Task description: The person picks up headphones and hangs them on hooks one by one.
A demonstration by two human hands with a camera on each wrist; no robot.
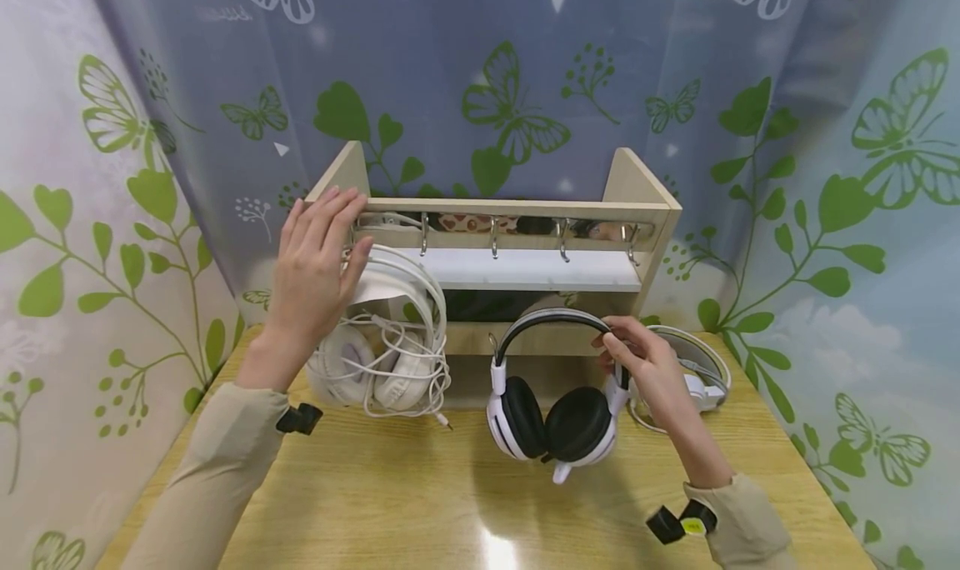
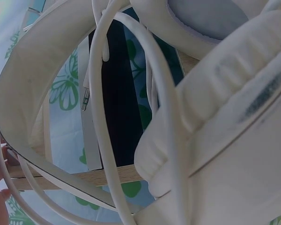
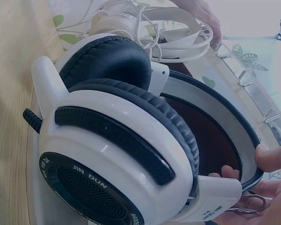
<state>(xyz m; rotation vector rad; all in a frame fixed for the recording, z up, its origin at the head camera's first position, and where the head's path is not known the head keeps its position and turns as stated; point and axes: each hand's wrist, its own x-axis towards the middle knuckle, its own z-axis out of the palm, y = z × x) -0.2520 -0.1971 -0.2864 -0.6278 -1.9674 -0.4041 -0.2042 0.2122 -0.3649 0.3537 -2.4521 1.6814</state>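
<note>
White headphones [image 1: 408,374] hang at the rack's left end, their white cable looped round the ear cups and its plug dangling. My left hand [image 1: 311,270] rests on the left end of the rack's upper rail, fingers extended, thumb beside the headband; the hook there is hidden. My right hand [image 1: 656,378] pinches the right side of the headband of a white headset with black ear pads [image 1: 577,424]. This headset is held upright in front of the rack, ear cups down. "JIN DUN" reads on its ear cup [image 3: 103,187] in the right wrist view.
The wooden rack [image 1: 472,337] carries a row of metal hooks [image 1: 494,237] and a white shelf [image 1: 525,268]. Another white headset [image 1: 705,391] lies on the wooden table [image 1: 390,495], behind my right hand. Patterned curtains [image 1: 420,78] enclose the back and sides.
</note>
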